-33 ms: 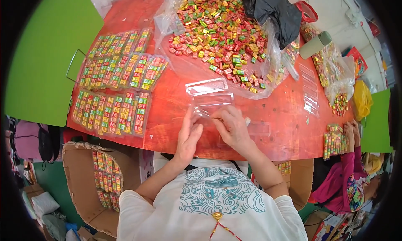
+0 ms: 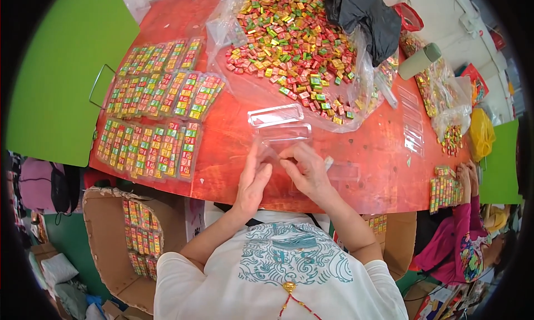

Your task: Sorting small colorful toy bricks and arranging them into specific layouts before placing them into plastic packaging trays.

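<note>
Just in front of my body, my left hand (image 2: 254, 182) stands on edge, its fingers together and thumb close, holding one side of a clear plastic piece (image 2: 269, 151). My right hand (image 2: 305, 168) pinches the other side between thumb and fingertips. The piece is so see-through that its full shape cannot be made out. Beyond my fingertips lie two clear plastic trays, a far tray (image 2: 276, 115) and a near tray (image 2: 285, 132). Another clear tray (image 2: 346, 173) lies flat beside my right hand.
A heap of small wrapped candies (image 2: 300, 42) covers the far red table (image 2: 222, 170). Filled candy trays (image 2: 150, 147) stand in rows at left. Clear trays (image 2: 411, 122), a green bottle (image 2: 420, 61) and a co-worker's hands (image 2: 468, 178) are at right. A cardboard box (image 2: 105, 236) sits below.
The clear plastic between my hands has tilted and catches the light less. My hands have barely moved; everything else stays in place.
</note>
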Available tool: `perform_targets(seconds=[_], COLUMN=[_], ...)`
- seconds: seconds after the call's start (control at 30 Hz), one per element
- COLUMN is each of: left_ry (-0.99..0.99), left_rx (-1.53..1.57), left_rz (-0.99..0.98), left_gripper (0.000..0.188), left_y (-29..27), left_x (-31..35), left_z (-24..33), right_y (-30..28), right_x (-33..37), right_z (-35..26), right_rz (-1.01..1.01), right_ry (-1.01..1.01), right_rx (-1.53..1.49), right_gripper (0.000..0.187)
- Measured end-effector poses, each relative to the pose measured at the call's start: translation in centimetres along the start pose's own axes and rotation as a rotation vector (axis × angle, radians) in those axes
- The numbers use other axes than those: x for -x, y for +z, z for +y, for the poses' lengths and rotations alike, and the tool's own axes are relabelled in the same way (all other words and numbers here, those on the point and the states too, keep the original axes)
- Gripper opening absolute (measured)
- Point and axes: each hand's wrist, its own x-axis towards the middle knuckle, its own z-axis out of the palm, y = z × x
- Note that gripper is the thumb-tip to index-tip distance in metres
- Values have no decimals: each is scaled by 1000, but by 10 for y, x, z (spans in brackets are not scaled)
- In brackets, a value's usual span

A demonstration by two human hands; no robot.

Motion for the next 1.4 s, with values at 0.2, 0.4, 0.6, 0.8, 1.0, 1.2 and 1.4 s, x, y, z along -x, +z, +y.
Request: perform_targets(seconds=[0.2, 0.4, 0.6, 0.8, 1.0, 1.2, 1.4], left_ry=[2, -96, -202, -209, -46, 184, 443], left_rx=[182, 333, 156, 222, -534, -1051, -1219], left_rz=[-192, -168, -166, -54, -270, -434, -398], left_gripper=[66, 71, 65, 53, 35, 27, 34], left_y=[-1, 4, -6, -34, -56, -30, -1], left_x=[-8, -4, -6, -21, -41, -56, -65], left_z=[-3, 4, 1, 3, 11, 16, -1], right_y=[13, 20, 3, -62, -120, -125, -85], right_x=[4, 7, 8, 21, 53, 94, 96], right_z=[-5, -4, -12, 10, 57, 90, 48], right_rz=[-176, -145, -180, 226, 318, 148, 152], right_ry=[440, 439, 463, 221, 93, 362, 182], right_rx=[-829, -911, -749, -222, 840, 1137, 760], right_gripper=[10, 10, 10, 8, 8, 15, 28])
